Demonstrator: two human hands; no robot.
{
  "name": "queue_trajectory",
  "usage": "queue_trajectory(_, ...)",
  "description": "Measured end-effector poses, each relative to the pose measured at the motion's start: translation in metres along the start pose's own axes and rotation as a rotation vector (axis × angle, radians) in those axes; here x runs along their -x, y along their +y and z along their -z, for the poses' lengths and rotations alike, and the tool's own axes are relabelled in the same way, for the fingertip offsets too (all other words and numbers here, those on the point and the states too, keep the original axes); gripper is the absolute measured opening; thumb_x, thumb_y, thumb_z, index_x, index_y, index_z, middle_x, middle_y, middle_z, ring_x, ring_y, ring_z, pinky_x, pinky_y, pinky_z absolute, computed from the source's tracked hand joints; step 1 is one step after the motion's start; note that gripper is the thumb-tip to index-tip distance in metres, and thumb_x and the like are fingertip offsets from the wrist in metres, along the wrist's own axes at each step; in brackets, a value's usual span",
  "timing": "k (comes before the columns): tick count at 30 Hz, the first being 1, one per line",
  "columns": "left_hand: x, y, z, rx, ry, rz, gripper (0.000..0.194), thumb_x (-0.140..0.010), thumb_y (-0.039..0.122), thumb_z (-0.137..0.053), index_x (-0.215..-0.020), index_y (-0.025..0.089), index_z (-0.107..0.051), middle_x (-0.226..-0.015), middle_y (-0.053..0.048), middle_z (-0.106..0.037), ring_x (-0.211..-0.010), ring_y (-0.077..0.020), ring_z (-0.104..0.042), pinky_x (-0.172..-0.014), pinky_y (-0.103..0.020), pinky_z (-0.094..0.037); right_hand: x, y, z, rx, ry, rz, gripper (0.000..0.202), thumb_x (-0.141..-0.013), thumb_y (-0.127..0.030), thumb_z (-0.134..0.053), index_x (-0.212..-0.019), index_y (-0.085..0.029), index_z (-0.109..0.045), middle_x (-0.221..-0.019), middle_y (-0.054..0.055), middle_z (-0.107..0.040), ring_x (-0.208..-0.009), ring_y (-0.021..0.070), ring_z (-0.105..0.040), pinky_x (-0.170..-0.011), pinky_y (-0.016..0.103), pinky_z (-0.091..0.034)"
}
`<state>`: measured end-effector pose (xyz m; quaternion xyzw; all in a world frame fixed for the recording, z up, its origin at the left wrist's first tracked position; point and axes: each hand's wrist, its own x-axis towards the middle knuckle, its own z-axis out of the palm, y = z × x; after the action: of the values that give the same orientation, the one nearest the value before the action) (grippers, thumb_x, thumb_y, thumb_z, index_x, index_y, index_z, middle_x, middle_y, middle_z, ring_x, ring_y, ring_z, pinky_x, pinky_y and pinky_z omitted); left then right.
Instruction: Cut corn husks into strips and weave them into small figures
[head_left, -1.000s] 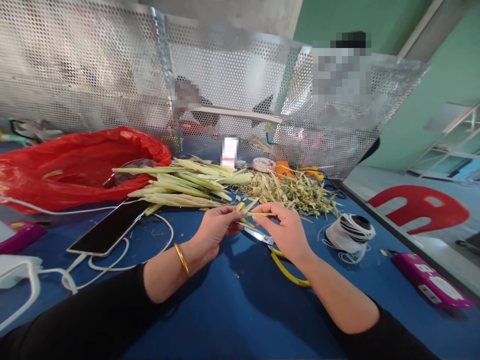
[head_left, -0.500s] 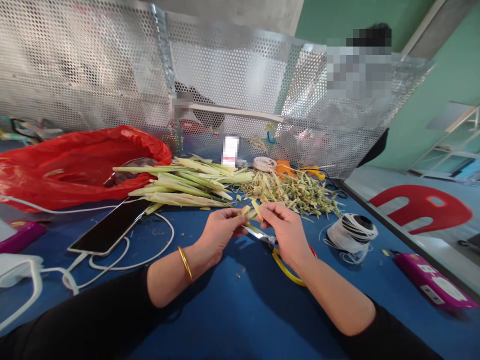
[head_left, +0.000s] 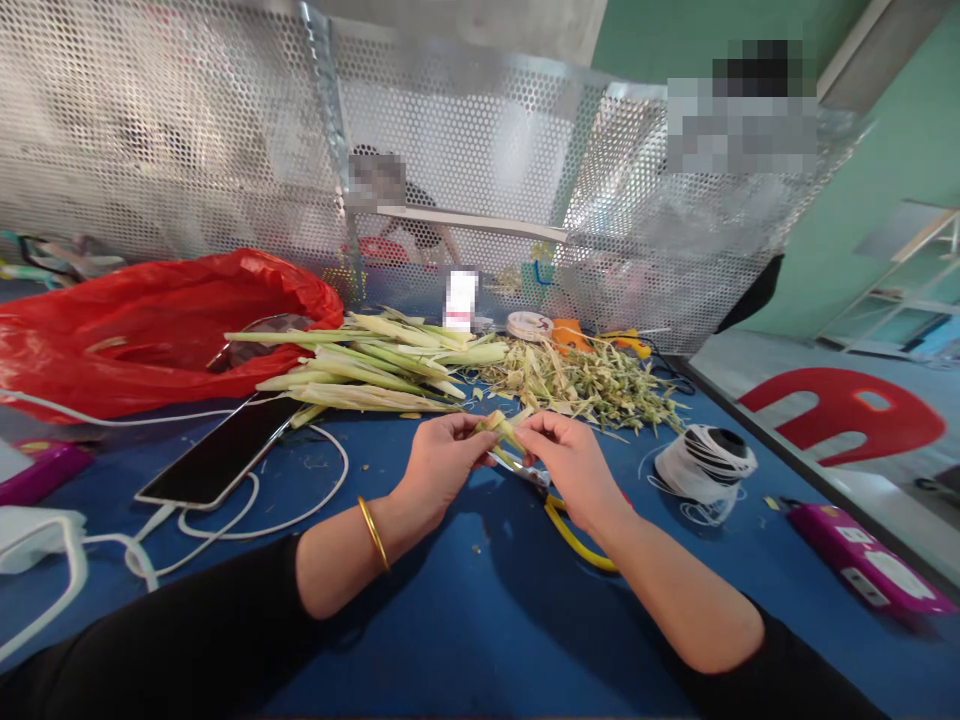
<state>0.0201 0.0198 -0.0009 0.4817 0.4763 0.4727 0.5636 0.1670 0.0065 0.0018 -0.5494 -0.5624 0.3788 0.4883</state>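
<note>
My left hand (head_left: 444,455) pinches one side of a small pale yellow-green husk strip (head_left: 502,430), which looks folded or looped. The other side is pinched by my right hand (head_left: 570,465), so the strip spans the gap between my fingertips. Below the hands lie scissors (head_left: 574,540) with yellow handles, partly hidden by my right hand. Behind the fingers a bundle of long pale green husks (head_left: 375,370) lies at left. A heap of small, knotted-looking husk pieces (head_left: 600,385) spreads to its right.
On the left are a red plastic bag (head_left: 150,340), a phone (head_left: 225,450) and a white cable (head_left: 341,480). A spool of white thread (head_left: 701,470) and a purple packet (head_left: 870,560) stand at right. Behind is a perforated metal screen (head_left: 465,130), with people beyond it.
My fingertips have shifted slightly on the strip. Its ends stood up separately before; now it looks folded across between both hands.
</note>
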Motion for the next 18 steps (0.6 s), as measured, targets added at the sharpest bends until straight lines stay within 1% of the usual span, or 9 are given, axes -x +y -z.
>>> queue_trajectory(3, 0.0007, -0.0024, -0.0003, -0.077, -0.02, -0.044, 0.02, -0.065, 0.025, -0.069, -0.08, 0.01, -0.069, -0.062, 0.0, -0.062, -0.054, -0.0094, -0.054, -0.054, -0.021, -0.043, 0.0006, 0.0007, -0.0008, 0.053, -0.015, 0.023, 0.018, -0.076, -0.031, -0.059, -0.063, -0.018, -0.059, -0.052, -0.003, -0.055, -0.052, 0.0124, -0.051, -0.056, 0.025, -0.039)
queue_trajectory(5, 0.0008, -0.0041, -0.0001, -0.159, -0.032, -0.084, 0.018, -0.067, 0.024, -0.067, -0.079, 0.011, -0.069, -0.061, 0.0, -0.063, -0.054, -0.0102, -0.054, -0.054, -0.021, -0.043, 0.0012, 0.002, -0.0015, 0.112, 0.001, 0.049, 0.016, -0.076, -0.03, -0.059, -0.066, -0.018, -0.059, -0.052, -0.002, -0.056, -0.05, 0.0131, -0.053, -0.054, 0.026, -0.041)
queue_trajectory(8, 0.001, -0.0066, 0.0007, -0.289, -0.067, -0.154, 0.016, -0.069, 0.024, -0.063, -0.078, 0.013, -0.07, -0.061, 0.0, -0.064, -0.055, -0.0116, -0.055, -0.054, -0.021, -0.041, 0.0013, 0.0055, -0.0021, 0.12, 0.045, 0.102, 0.011, -0.076, -0.031, -0.06, -0.079, -0.02, -0.058, -0.061, -0.002, -0.058, -0.05, 0.014, -0.057, -0.053, 0.026, -0.045)
queue_trajectory(11, 0.002, -0.0086, 0.002, -0.395, -0.106, -0.231, 0.017, -0.07, 0.025, -0.06, -0.078, 0.015, -0.072, -0.066, -0.001, -0.067, -0.059, -0.0128, -0.056, -0.055, -0.021, -0.041, 0.0001, 0.0077, -0.0014, 0.126, 0.054, 0.146, 0.018, -0.077, -0.031, -0.06, -0.091, -0.021, -0.057, -0.066, -0.002, -0.059, -0.054, 0.0155, -0.06, -0.056, 0.028, -0.047)
queue_trajectory(13, 0.003, -0.0087, 0.0033, -0.466, -0.121, -0.282, 0.018, -0.071, 0.024, -0.058, -0.078, 0.017, -0.072, -0.067, -0.001, -0.068, -0.061, -0.0131, -0.057, -0.055, -0.021, -0.04, -0.0012, 0.0075, -0.0003, 0.179, 0.01, 0.129, 0.015, -0.079, -0.032, -0.058, -0.087, -0.021, -0.061, -0.063, -0.002, -0.06, -0.055, 0.0159, -0.06, -0.057, 0.028, -0.047)
queue_trajectory(16, 0.0043, -0.0069, 0.0053, -0.583, -0.157, -0.327, 0.019, -0.07, 0.022, -0.056, -0.079, 0.018, -0.072, -0.063, 0.001, -0.064, -0.059, -0.0123, -0.054, -0.053, -0.021, -0.037, -0.0034, 0.0064, 0.002, 0.238, -0.067, 0.094, 0.018, -0.079, -0.035, -0.058, -0.069, -0.02, -0.061, -0.057, -0.002, -0.057, -0.05, 0.014, -0.054, -0.053, 0.027, -0.041)
queue_trajectory(18, 0.0044, -0.0055, 0.0059, -0.646, -0.192, -0.33, 0.018, -0.07, 0.02, -0.055, -0.076, 0.017, -0.071, -0.058, 0.002, -0.06, -0.056, -0.0116, -0.051, -0.051, -0.021, -0.035, -0.0046, 0.0059, 0.0037, 0.249, -0.059, 0.111, 0.02, -0.075, -0.034, -0.062, -0.062, -0.019, -0.059, -0.054, -0.003, -0.053, -0.051, 0.0125, -0.049, -0.052, 0.026, -0.037)
